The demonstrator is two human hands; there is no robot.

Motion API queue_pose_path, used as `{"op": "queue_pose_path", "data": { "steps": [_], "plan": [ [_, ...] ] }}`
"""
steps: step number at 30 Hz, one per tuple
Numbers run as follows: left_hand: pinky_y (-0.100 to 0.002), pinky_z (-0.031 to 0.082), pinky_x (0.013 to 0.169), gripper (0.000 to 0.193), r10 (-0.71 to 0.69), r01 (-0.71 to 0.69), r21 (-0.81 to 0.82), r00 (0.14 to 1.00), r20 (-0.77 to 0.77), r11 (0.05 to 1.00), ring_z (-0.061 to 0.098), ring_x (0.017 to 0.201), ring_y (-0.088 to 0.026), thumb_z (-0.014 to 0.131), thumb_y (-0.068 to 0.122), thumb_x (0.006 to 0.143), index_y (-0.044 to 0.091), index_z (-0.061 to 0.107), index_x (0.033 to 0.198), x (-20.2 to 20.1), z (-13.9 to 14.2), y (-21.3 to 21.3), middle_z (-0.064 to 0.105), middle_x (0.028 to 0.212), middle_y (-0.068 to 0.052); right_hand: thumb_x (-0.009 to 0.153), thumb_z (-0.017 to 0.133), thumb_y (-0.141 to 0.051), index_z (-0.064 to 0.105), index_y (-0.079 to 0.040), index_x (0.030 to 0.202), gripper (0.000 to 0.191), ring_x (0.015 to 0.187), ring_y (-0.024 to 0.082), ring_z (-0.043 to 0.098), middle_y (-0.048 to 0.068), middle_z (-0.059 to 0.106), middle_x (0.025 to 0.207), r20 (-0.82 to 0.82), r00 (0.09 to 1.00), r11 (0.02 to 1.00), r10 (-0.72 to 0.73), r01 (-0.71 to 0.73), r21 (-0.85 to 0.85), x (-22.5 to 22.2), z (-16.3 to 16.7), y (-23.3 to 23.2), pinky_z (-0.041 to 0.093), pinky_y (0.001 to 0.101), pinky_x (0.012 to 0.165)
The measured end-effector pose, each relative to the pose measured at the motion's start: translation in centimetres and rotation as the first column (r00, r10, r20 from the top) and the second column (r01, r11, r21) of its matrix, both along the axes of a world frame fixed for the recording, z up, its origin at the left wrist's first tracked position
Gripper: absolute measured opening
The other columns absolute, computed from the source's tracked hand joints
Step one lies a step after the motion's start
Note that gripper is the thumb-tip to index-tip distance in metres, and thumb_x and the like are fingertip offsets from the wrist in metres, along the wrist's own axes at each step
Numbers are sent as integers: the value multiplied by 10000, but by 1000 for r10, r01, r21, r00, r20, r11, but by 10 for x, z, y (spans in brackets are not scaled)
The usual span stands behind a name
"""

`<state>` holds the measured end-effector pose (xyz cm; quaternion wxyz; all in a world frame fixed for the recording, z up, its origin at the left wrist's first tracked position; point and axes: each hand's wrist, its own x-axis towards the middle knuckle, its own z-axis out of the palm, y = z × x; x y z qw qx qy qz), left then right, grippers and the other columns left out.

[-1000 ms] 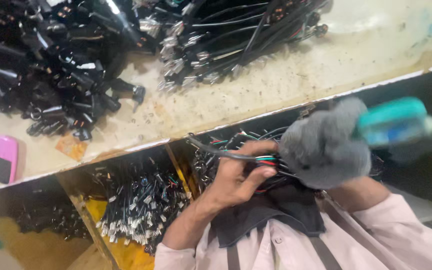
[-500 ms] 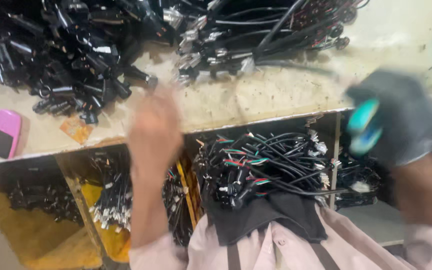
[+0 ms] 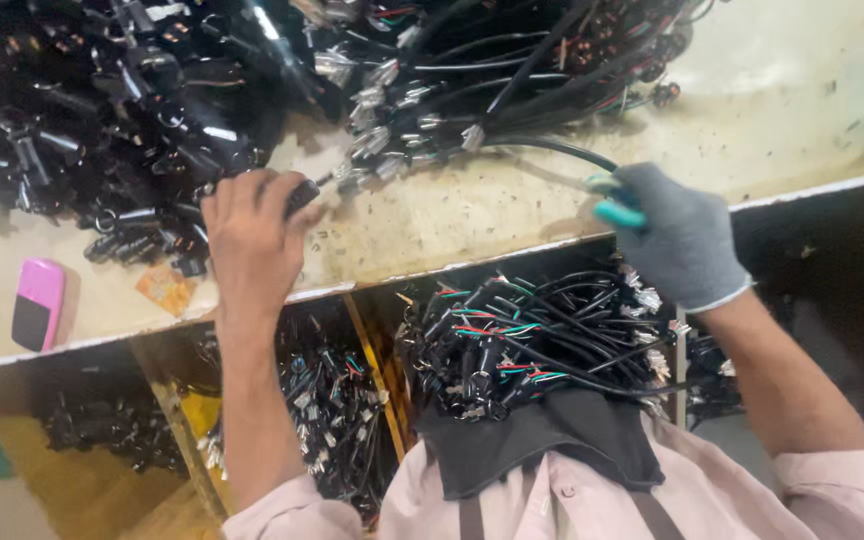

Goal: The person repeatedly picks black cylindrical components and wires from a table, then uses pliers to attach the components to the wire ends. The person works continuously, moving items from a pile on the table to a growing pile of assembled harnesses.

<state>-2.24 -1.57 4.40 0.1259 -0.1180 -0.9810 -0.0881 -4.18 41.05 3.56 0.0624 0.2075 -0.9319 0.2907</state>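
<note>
My bare left hand rests on the worn tabletop and grips a small black connector piece at the edge of a big pile of black connectors. My right hand, in a grey glove, holds a teal-handled hand tool at the table's front edge. The tool's tip meets a black cable that runs out of a heap of black cables with metal terminals.
A bundle of black cables with red and green wires lies in the bin at my lap. A divided bin to its left holds more cable ends. A pink block and an orange scrap lie at the table's left.
Both hands have come up from the cable bundle at my lap onto the table. The left hand now grips a black connector piece and the right brings the tool to a cable.
</note>
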Motion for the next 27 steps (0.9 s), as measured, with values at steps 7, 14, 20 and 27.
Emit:
{"op": "queue_pose_path", "data": {
  "steps": [7,14,20,27],
  "plan": [
    [-399,604,930,407,-80,88,936,989,-122,-342,684,1131,-227,792,441,936,114,648,1132,27,13,107,649,1151,-91,887,650,91,571,-16,926,138,575,107,548,65,563,781,414,905,487,94,321,-812,12,-7,3,421,230,449],
    [-374,580,905,375,-709,-358,827,702,-69,-434,694,1008,-222,794,234,1005,24,638,1274,67,22,161,684,1128,-143,773,677,69,599,-45,864,166,754,141,623,54,656,907,444,887,715,125,230,-660,34,46,-58,534,268,655],
    [-273,554,815,402,-586,-201,963,765,269,179,694,823,-141,715,135,995,10,647,1370,63,18,146,757,1142,-129,811,641,-181,663,-205,862,60,673,175,651,-17,684,856,198,837,811,510,-392,-434,8,97,-51,524,334,636],
    [-321,587,859,475,-446,-123,895,832,329,430,765,995,-294,643,-42,955,13,538,1415,77,43,156,723,1122,-197,730,821,-363,750,-197,942,278,674,314,659,58,677,736,351,761,826,545,-560,-69,21,53,-57,491,444,566]
  ]
}}
